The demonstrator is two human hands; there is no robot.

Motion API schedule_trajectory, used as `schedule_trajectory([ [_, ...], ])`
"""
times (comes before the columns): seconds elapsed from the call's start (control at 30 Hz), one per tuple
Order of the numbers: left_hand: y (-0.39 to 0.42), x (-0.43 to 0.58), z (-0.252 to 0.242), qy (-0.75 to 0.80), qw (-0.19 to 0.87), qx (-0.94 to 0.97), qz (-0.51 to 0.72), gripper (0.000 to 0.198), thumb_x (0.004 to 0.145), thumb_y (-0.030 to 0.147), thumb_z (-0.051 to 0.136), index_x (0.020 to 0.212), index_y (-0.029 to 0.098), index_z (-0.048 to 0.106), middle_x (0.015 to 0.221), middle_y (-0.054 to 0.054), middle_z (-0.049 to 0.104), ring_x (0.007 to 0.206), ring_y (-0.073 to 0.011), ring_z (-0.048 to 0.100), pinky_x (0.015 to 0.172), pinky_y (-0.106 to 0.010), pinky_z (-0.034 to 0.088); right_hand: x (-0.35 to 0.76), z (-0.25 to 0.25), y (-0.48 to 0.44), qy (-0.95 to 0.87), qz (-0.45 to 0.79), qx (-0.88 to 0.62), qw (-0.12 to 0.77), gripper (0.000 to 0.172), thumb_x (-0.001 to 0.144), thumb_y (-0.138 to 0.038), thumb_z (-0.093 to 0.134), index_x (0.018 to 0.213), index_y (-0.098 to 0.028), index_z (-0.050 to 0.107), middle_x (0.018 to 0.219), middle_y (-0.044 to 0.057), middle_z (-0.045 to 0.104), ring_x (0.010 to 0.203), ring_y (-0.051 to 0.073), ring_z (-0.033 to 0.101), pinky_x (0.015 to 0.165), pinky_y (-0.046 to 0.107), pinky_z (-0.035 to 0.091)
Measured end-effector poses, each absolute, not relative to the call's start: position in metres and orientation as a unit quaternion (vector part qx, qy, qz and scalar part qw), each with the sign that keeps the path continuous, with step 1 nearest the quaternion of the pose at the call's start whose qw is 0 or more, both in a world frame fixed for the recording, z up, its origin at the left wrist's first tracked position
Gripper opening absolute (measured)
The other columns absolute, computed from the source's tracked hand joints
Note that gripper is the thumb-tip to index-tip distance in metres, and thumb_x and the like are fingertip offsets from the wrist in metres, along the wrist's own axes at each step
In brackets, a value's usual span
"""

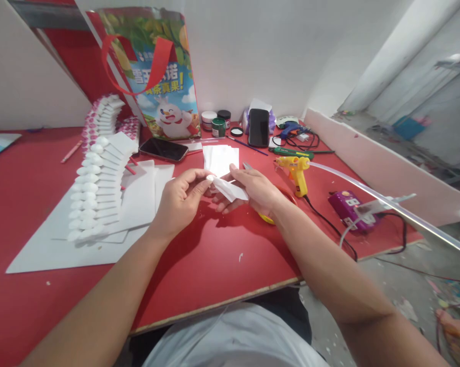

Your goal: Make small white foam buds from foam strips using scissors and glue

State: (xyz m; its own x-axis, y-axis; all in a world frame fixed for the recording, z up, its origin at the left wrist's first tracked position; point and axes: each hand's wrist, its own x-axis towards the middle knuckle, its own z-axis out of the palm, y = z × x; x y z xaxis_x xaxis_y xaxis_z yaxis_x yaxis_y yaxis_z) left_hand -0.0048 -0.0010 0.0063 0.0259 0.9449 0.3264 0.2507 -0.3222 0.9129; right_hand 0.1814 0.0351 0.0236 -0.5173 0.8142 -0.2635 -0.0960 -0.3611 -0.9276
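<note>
Both my hands meet over the middle of the red table [214, 255], holding a small folded white paper piece [230, 188]. My left hand [182, 199] pinches its left end with thumb and fingertips. My right hand [252, 188] supports the piece from the right, fingers curled under it and thumb on top. Just behind the hands lies a small stack of white paper sheets [220, 157]. Under my right wrist a yellow tape roll [267, 219] shows partly.
A curved row of white folded pieces [96, 178] lies on white sheets at left. A dark phone [163, 149], a printed shopping bag [157, 76], paint jars [216, 122], a second phone [259, 127], a yellow glue gun [296, 171] and a purple power strip [346, 206] are around.
</note>
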Motion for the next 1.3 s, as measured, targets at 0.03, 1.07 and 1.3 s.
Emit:
schedule_trajectory([
  [0.03, -0.001, -0.005, 0.005, 0.471, 0.346, 0.627, 0.515, 0.027, 0.093, 0.043, 0.07, 0.1, 0.017, 0.075, 0.09, -0.006, 0.078, 0.074, -0.0175, 0.072, 0.072, -0.027, 0.061, 0.182, 0.023, 0.035, -0.472, 0.742, -0.369, 0.3, 0.054, 0.095, -0.066, 0.058, 0.086, -0.014, 0.07, 0.075, 0.011, 0.076, 0.055, 0.019, 0.07, 0.056, 0.034, 0.062],
  [1.07, -0.01, 0.015, -0.004, 0.51, 0.255, 0.593, 0.568, 0.014, 0.09, 0.034, 0.072, 0.094, 0.021, 0.078, 0.092, -0.004, 0.081, 0.078, -0.0199, 0.076, 0.079, -0.033, 0.062, 0.171, 0.015, 0.015, -0.743, 0.287, -0.445, 0.41, 0.02, 0.09, -0.029, 0.061, 0.074, -0.018, 0.064, 0.061, -0.002, 0.061, 0.056, 0.01, 0.048, 0.058, 0.024, 0.037],
  [1.3, -0.009, 0.011, -0.002, 0.492, 0.294, 0.607, 0.55, 0.014, 0.092, 0.03, 0.07, 0.097, 0.021, 0.08, 0.084, -0.003, 0.08, 0.077, -0.0185, 0.076, 0.08, -0.031, 0.062, 0.179, 0.018, 0.02, -0.743, 0.313, -0.436, 0.399, 0.017, 0.09, -0.026, 0.061, 0.078, -0.017, 0.067, 0.066, -0.001, 0.065, 0.058, 0.01, 0.049, 0.058, 0.024, 0.037],
])
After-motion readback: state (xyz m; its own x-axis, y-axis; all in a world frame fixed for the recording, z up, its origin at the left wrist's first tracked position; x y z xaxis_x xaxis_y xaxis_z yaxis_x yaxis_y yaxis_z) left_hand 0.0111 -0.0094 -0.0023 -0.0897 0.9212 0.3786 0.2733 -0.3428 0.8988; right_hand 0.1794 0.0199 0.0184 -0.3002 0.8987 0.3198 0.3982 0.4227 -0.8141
